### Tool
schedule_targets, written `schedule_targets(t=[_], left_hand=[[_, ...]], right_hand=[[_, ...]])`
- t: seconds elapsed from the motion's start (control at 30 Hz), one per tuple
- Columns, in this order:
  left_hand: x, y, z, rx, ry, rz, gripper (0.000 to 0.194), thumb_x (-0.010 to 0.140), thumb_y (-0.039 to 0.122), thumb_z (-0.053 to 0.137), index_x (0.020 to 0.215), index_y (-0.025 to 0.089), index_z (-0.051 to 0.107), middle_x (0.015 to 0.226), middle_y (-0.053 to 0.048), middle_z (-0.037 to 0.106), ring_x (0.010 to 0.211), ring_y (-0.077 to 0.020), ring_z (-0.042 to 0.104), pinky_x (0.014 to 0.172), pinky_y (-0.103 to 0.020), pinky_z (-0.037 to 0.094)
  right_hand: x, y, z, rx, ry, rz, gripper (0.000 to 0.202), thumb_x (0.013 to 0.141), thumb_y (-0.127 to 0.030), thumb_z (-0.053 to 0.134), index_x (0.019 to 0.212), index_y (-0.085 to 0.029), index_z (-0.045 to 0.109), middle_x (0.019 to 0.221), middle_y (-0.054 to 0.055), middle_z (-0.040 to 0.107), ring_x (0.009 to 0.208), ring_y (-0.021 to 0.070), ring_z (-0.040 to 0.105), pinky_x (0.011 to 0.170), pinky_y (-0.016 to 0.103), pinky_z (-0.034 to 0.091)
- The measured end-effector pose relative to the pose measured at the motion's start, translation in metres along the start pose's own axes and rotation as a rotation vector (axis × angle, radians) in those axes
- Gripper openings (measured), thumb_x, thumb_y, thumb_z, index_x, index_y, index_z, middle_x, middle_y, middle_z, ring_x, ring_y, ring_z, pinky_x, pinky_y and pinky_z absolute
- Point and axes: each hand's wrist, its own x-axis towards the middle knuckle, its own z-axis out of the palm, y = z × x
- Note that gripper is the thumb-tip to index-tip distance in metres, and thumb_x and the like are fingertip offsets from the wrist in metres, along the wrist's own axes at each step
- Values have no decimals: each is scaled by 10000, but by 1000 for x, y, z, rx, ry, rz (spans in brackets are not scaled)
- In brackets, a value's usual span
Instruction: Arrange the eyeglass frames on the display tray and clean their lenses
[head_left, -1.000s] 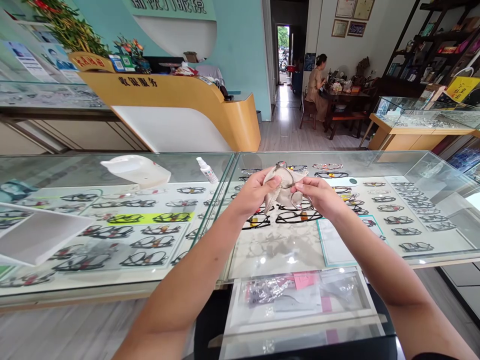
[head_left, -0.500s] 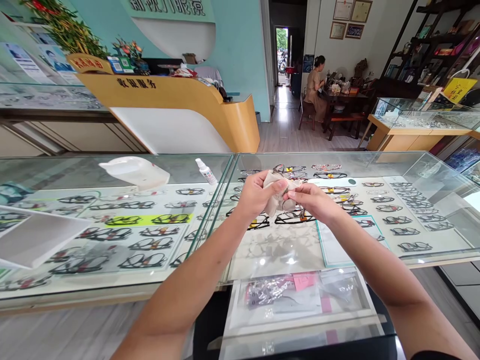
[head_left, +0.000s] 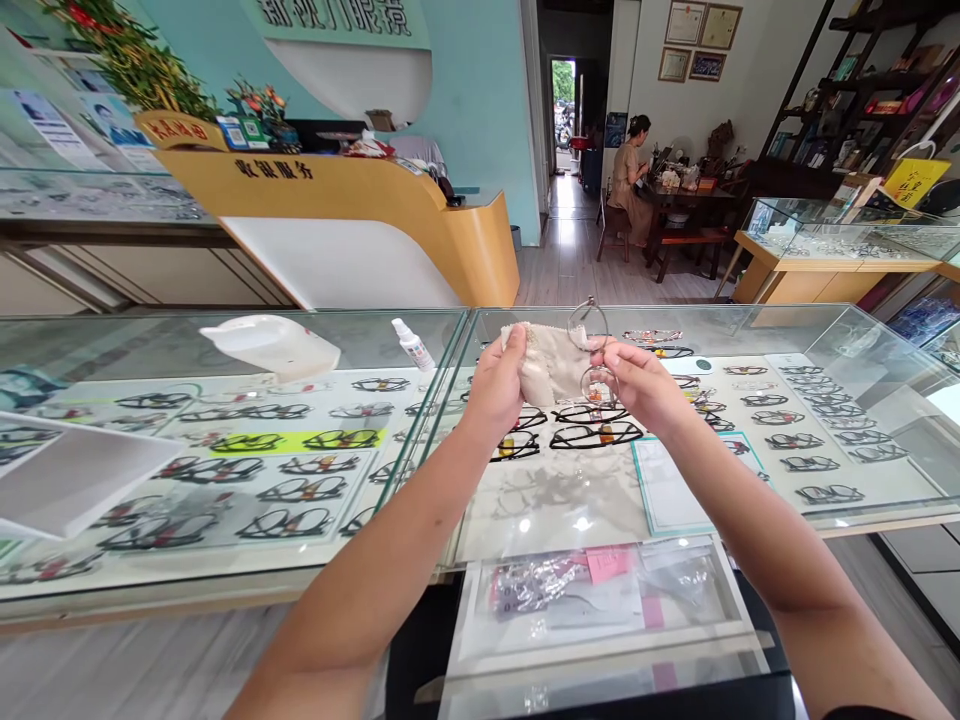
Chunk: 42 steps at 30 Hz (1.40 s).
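A pair of thin-rimmed eyeglasses with round, clear lenses is held up over the right-hand glass display case, toward its far left corner, one lens above the other. The right hand has its thumb and fingertips pinched together on the frame between the two rims. The left hand is clamped on a soft beige cloth, creased, with a finely notched edge, its thumb pressed on top; the cloth reaches to the rims.

Beneath the glass lie rows of spectacle frames, many dark and glossy, and a white panel edged in teal near the front edge. A white spray bottle, its small print illegible, stands by the seam with the left-hand display case. A smooth, curved white piece rests near that case's far edge. At the right-hand case's front edge, a drawer holds crinkled clear wrapping and a pink slip.

Beyond, a wood-coloured counter reads "收银服务"; the sign above, cut at the top, reads "新视力眼镜". A person sits at a dark table on the plank-patterned floor.
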Motion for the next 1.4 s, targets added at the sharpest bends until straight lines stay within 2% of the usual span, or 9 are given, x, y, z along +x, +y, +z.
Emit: schedule_targets(t=[0.1, 0.2, 0.4, 0.53, 0.67, 0.83, 1.1, 1.2, 1.4], left_hand=[[3, 1, 0, 27, 31, -1, 659, 645, 776, 911, 896, 200, 712, 755, 0, 697, 790, -184, 709, 681, -271, 551], [2, 4, 2, 48, 29, -16, 674, 588, 765, 940, 854, 195, 698, 700, 24, 619, 651, -123, 591, 600, -237, 487], [-6, 10, 0, 245, -80, 133, 662, 775, 693, 863, 640, 223, 417, 615, 62, 370, 537, -94, 341, 524, -251, 343], [-10, 9, -2, 596, -45, 550, 523, 899, 577, 781, 664, 220, 481, 700, 14, 508, 667, -141, 475, 653, -289, 433], [-10, 3, -5, 784, -67, 841, 468, 835, 588, 849, 1056, 209, 685, 1106, -91, 724, 787, -172, 577, 717, -323, 513], [-9, -3, -11, 899, -146, 829, 758, 819, 720, 826, 1358, 210, 667, 1369, -179, 708, 959, -246, 685, 721, -346, 573], [-6, -6, -13, 895, -211, 916, 679, 851, 714, 814, 1309, 221, 723, 1289, -168, 776, 1001, -277, 731, 867, -401, 601], [-5, -8, -14, 878, -182, 954, 626, 886, 687, 796, 1296, 220, 729, 1292, -159, 783, 927, -244, 718, 838, -382, 594], [-2, -5, -15, 799, 70, 824, 735, 801, 760, 830, 1273, 207, 719, 1287, -145, 763, 783, -186, 634, 756, -352, 567]], right_hand=[[1, -5, -4, -25, 45, -17, 364, 745, -583, 935, 820, -255, 797, 1312, 49, 709, 1119, 197, 660, 964, 327, 558], [3, -7, -5, -13, 65, -12, 384, 723, -601, 938, 820, -264, 780, 1200, 55, 753, 1199, 230, 676, 983, 329, 570], [3, -10, -5, -31, 26, 10, 424, 719, -616, 930, 774, -260, 707, 881, 24, 758, 957, 202, 701, 978, 337, 555], [3, -11, -7, -83, 22, 15, 384, 738, -577, 904, 758, -247, 709, 812, 13, 731, 909, 197, 687, 938, 332, 526], [3, -13, -9, -170, -43, 14, 294, 772, -484, 855, 734, -232, 708, 768, 10, 729, 849, 200, 688, 925, 355, 502], [3, -14, -10, -239, -87, 32, 239, 764, -423, 808, 684, -224, 700, 714, 12, 720, 757, 201, 666, 861, 376, 504], [3, -15, -10, -348, -129, -11, 230, 821, -412, 746, 686, -229, 711, 711, 21, 731, 768, 208, 664, 880, 384, 521], [0, -13, -9, -498, -72, -143, 240, 883, -428, 694, 742, -237, 725, 795, 39, 754, 852, 232, 685, 929, 414, 521], [-3, -1, -12, -983, 195, -752, 342, 898, -464, 700, 1168, -256, 674, 1219, 125, 760, 1175, 325, 673, 1073, 516, 480]])
